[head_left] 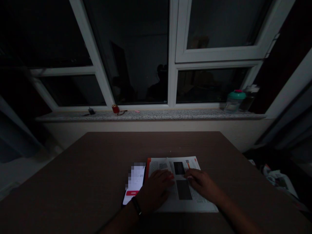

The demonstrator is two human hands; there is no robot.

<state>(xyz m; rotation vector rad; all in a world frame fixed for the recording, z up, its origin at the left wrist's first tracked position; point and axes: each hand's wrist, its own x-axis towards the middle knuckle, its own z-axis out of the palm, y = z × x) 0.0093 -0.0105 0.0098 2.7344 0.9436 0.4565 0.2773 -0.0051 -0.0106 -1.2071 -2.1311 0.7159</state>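
The left hand (156, 188) lies palm down over the booklet (184, 190), its thumb apart from the fingers. The right hand (202, 182) rests on the page's right side with bent fingers; I cannot tell whether they pinch anything. The booklet lies on the counter (97, 178), under both hands. If the hands pull unevenly, the paper might crease or slide. The phone (135, 182) lies just beside the left wrist and its band (136, 205), so a sideways movement could push it. Dim light may hide small mistakes.
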